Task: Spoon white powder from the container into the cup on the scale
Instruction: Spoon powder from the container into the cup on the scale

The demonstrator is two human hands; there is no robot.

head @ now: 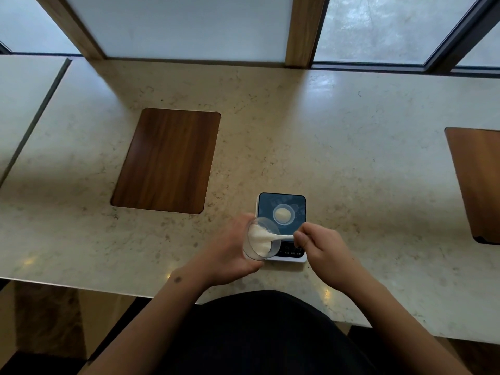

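Observation:
A small scale (297, 201) with a dark top stands near the counter's front edge. On it sits a clear cup (283, 214) holding a little white powder. My left hand (230, 253) grips a clear container (261, 239) of white powder, tilted toward the right, just left of the scale. My right hand (322, 244) pinches the handle of a white spoon (281, 236) whose bowl is inside the container, in the powder. The spoon's bowl is mostly hidden by powder.
The marble counter (351, 147) has a wooden inlay panel (167, 161) at the left and another wooden panel (479, 182) at the right edge. Windows (189, 25) run along the back. The counter's front edge lies close to my body.

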